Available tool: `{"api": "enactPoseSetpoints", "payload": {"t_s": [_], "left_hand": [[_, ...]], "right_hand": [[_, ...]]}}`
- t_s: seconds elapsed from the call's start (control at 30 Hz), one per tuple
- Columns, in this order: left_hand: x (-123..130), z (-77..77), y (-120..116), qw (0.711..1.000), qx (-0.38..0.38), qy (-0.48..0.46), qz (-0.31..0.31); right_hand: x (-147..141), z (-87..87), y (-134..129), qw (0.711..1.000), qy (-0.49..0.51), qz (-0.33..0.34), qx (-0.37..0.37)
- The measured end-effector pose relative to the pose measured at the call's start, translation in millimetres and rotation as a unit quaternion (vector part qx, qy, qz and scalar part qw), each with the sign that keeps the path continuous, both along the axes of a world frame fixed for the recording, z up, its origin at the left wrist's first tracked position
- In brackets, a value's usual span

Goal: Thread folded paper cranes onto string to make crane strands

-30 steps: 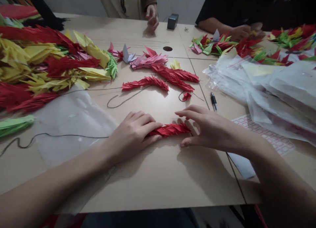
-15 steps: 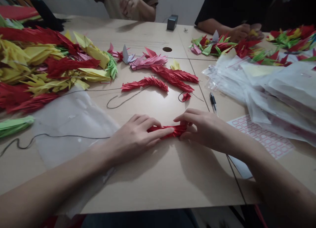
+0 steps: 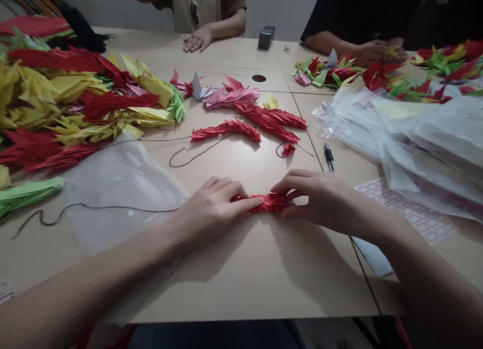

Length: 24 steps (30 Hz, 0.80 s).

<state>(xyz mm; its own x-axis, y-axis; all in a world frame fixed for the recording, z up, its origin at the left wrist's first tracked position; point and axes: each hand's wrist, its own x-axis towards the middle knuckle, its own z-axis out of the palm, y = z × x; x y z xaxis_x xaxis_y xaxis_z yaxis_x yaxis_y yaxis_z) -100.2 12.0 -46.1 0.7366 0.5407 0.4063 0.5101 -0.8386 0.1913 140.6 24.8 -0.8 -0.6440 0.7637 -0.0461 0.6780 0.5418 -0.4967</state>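
Inspection of the work area finds a short strand of red folded paper cranes lying on the tabletop, at the near centre, between the person's hands. The left hand sits at the strand's left end, its grip curved down and closed over the paper. The right hand holds the right end, its grip likewise closed, with the digits wrapped over the strand and the thumb side beneath it. The two hands are close together, and the strand is mostly visible between them.

Beyond the hands, two longer red crane strands and lie on the tabletop, with a pink crane strand at their far end. A dark thread trails from the nearer red strand. A large heap of red, yellow and green crane strands occupies the left side, partly on a translucent plastic sheet.

To the right are a stack of clear plastic bags, a pen and a pink-printed label sheet. At the far edge stands a small dark box. One co-worker's hand rests flat on the tabletop just left of it. A second co-worker's hands work among coloured cranes at the far right.
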Motion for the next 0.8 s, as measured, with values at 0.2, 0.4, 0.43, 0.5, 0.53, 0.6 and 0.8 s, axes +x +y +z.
{"api": "enactPoseSetpoints", "payload": {"t_s": [0.2,0.4,0.43,0.5,0.53,0.6,0.8], "left_hand": [[3,1.3,-1,1.000,-0.020,-0.006,0.008],[7,1.5,-5,0.999,-0.030,-0.030,0.029],[7,1.2,-5,0.999,-0.030,-0.033,0.031],[7,0.6,-5,0.998,-0.028,-0.036,0.037],[6,0.3,-5,0.998,-0.028,-0.037,0.041],[6,-0.4,-5,0.998,-0.031,-0.038,0.048],[6,0.8,-5,0.995,-0.070,-0.036,0.055]], "right_hand": [[-3,-3.8,-3,0.999,0.013,0.020,0.025],[-7,-18.9,-4,0.996,0.005,0.040,0.083],[-7,-19.9,-3,0.995,0.001,0.039,0.091],[-7,-20.8,-3,0.994,0.000,0.042,0.096],[-7,-21.0,-3,0.995,0.003,0.047,0.094],[-8,-21.2,-3,0.995,0.011,0.055,0.085],[-14,-20.6,-5,0.996,0.023,0.047,0.078]]}}
